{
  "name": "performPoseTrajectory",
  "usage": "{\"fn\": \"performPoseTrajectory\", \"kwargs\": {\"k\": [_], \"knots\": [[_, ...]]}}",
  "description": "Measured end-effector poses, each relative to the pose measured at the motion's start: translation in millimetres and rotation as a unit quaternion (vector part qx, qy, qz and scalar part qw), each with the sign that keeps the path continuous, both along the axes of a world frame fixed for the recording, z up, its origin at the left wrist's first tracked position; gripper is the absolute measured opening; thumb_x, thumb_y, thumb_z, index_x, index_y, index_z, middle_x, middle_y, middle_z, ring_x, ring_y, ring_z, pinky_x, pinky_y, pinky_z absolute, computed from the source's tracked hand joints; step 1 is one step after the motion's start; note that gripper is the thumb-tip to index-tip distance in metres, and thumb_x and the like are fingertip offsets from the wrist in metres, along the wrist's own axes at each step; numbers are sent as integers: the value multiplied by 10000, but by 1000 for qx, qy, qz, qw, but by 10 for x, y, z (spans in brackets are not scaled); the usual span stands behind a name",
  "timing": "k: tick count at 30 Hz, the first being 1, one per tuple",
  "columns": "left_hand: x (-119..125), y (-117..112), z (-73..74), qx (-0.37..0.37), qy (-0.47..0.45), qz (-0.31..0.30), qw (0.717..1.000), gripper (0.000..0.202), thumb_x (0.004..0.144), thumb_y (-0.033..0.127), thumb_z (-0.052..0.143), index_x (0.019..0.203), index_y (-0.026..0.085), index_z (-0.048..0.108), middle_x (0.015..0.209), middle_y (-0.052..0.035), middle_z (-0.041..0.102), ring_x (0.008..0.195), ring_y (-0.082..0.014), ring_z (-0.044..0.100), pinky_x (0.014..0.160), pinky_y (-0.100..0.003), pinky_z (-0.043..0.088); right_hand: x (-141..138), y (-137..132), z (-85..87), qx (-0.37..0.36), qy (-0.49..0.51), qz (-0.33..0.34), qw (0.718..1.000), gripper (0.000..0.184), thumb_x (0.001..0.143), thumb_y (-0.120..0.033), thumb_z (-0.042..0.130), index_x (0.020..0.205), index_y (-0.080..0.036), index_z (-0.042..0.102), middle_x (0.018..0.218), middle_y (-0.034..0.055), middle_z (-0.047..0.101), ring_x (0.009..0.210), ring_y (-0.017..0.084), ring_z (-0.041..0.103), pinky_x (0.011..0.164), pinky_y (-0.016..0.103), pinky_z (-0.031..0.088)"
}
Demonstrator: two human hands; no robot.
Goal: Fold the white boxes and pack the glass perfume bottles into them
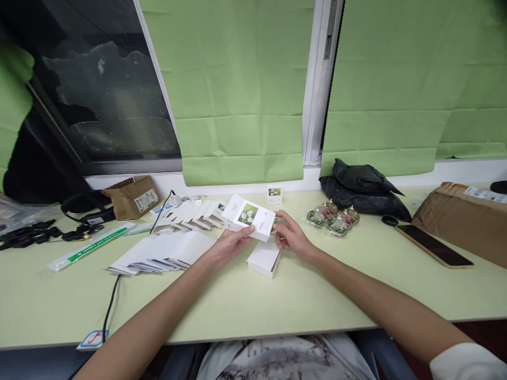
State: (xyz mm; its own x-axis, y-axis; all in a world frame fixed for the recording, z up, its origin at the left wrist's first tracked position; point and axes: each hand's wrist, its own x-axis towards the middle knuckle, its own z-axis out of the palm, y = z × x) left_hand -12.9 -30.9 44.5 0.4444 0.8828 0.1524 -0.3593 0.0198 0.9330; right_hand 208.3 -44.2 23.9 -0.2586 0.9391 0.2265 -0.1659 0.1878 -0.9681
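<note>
A white box [252, 217] printed with a green and white flower picture is held tilted above the table. My left hand [233, 244] grips its near left side, thumb on the printed face. At the box's right end is my right hand [293, 236], its fingers bent and pressed together. A small, clear greenish bit shows between those fingers and the box, too hidden to name. Just below lies a plain white box [264, 257] on the table. Left of my hands, flat white cartons [164, 252] overlap in a row, with printed white boxes [194, 215] behind them.
Several ornaments in clear plastic [335, 219] lie to the right. Beyond them are black plastic bags [360, 192], a phone [433, 245] and a brown parcel [467, 221]. A small printed box [274, 195] stands at the back. A cardboard box [132, 198] and a black cable [112, 301] are left.
</note>
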Motion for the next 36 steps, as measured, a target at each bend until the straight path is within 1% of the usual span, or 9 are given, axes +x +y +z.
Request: {"fn": "performPoseTrajectory", "kwargs": {"k": [9, 14, 20, 25, 27, 29, 32, 34, 36], "knots": [[-22, 12, -27, -4, 8, -16, 1000, 600, 865, 262, 810, 1421, 204, 594, 1454, -135, 637, 1361, -302, 596, 1176, -477, 479, 9, -32, 47, -25, 15, 13, 999, 403, 858, -483, 656, 1192, -310, 511, 914, -44, 694, 455, 61, 488, 413, 176, 229], [-17, 15, -45, -3, 12, -18, 1000, 580, 882, 268, 796, 1420, 202, 590, 1473, -137, 621, 1351, -302, 604, 1151, -471, 503, 17, -2, 10, -51, 4, -6, 999, 358, 802, -344, 580, 1152, -291, 534, 577, -102, 533, 442, 94, 441, 435, 180, 239], [-9, 22, -57, -9, 12, -3, 1000, 572, 872, 261, 805, 1402, 211, 595, 1467, -132, 626, 1328, -303, 623, 1111, -443, 546, 24, 18, -19, -74, 20, 0, 997, 444, 718, -296, 556, 1163, -295, 554, 623, -91, 543, 445, 92, 436, 430, 188, 214], [-14, 32, -45, -26, 5, 25, 999, 546, 872, 294, 805, 1379, 214, 618, 1434, -121, 653, 1314, -283, 635, 1113, -421, 554, 30, 27, -33, -56, 10, -1, 998, 493, 727, -262, 512, 1217, -306, 521, 624, -89, 504, 441, 104, 403, 416, 202, 184], [-14, 39, -38, -27, 2, 39, 999, 544, 868, 306, 809, 1371, 214, 622, 1415, -121, 667, 1308, -284, 640, 1113, -428, 557, 23, 9, -26, -23, -20, -17, 999, 483, 774, -271, 489, 1256, -312, 492, 715, -72, 535, 472, 109, 419, 432, 209, 245], [-9, 43, -29, -26, 0, 49, 998, 541, 868, 312, 809, 1365, 209, 622, 1413, -127, 667, 1301, -289, 645, 1110, -440, 560, 16, -27, -11, 59, -68, -84, 992, 454, 807, -260, 499, 1258, -307, 484, 924, -27, 582, 577, 115, 483, 510, 230, 367], [11, 38, -14, -24, -2, 63, 998, 551, 861, 317, 816, 1363, 205, 620, 1415, -133, 664, 1296, -299, 648, 1101, -449, 568, 22, -86, 24, 204, -166, -181, 948, 324, 850, -220, 532, 1167, -266, 585, 1182, 51, 522, 789, 150, 547, 700, 298, 468], [25, 30, -2, -19, -6, 70, 997, 569, 857, 317, 820, 1376, 210, 613, 1423, -130, 659, 1310, -307, 638, 1100, -457, 570, 36, -106, 45, 256, -216, -179, 925, 230, 916, -228, 512, 1082, -251, 670, 1195, 74, 496, 932, 194, 566, 778, 329, 477], [32, 24, 10, -12, -8, 79, 997, 567, 863, 320, 813, 1380, 211, 608, 1439, -129, 647, 1328, -312, 623, 1097, -461, 572, 51, -105, 58, 274, -230, -156, 921, 228, 969, -268, 501, 1057, -262, 711, 1168, 79, 500, 1081, 235, 552, 821, 340, 482]]}}
